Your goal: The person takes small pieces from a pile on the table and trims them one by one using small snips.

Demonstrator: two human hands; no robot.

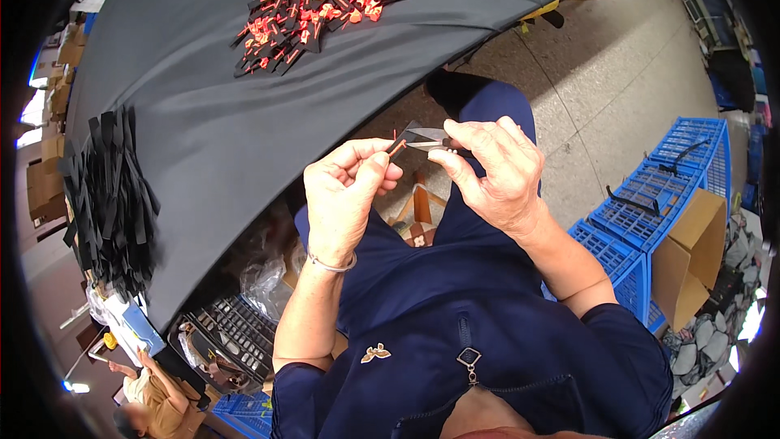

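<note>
No text, label, brand, number or sign can be read.

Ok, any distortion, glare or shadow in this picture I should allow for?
All in the head view: the edge of the dark table bows, corners go black; highlights burn out at both side rims; light falls unevenly on the grey floor; the left hand and right hand look fairly sharp.
</note>
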